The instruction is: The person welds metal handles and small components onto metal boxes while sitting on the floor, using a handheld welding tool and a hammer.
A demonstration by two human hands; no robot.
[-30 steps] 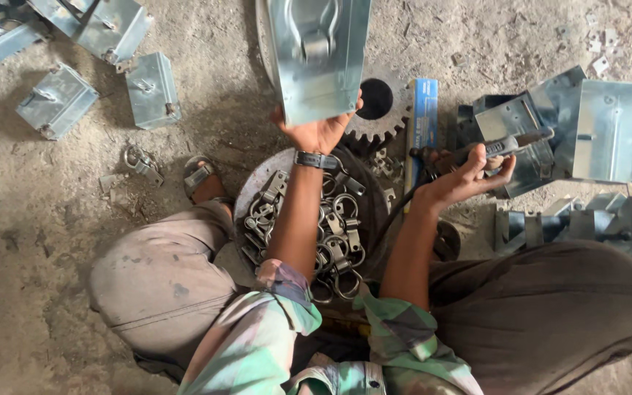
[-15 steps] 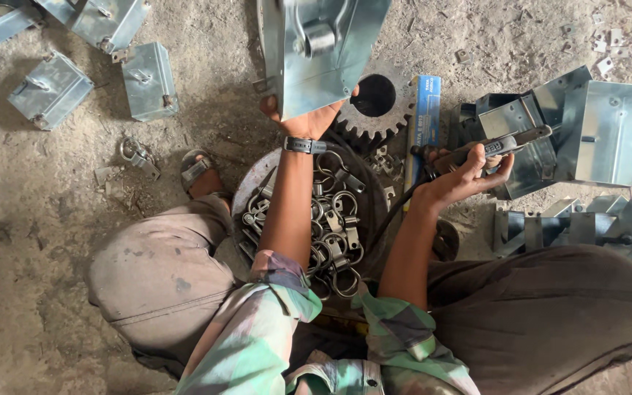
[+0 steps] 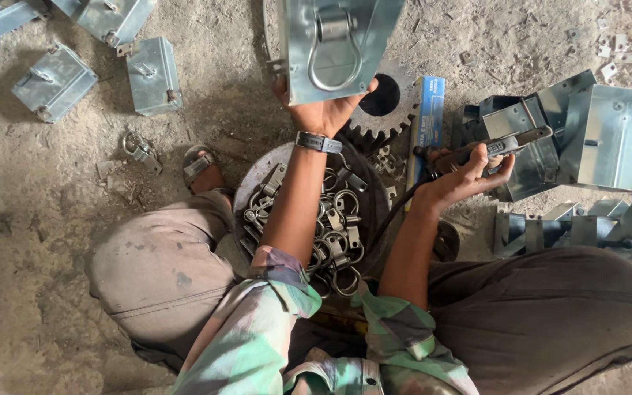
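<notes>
Currently left hand [image 3: 323,110] grips handled metal box [image 3: 338,44] raised; right hand [image 3: 462,179] closed around rivet tool [image 3: 491,146]; next, bringing them together needs alignment.

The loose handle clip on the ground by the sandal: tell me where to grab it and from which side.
Judging by its pose, grip the handle clip by its wire loop, coming straight down from above: it lies flat on open dirt, apart from the sandal and the boxes, and the loop's thin ring gives fingers something to hook.
</notes>
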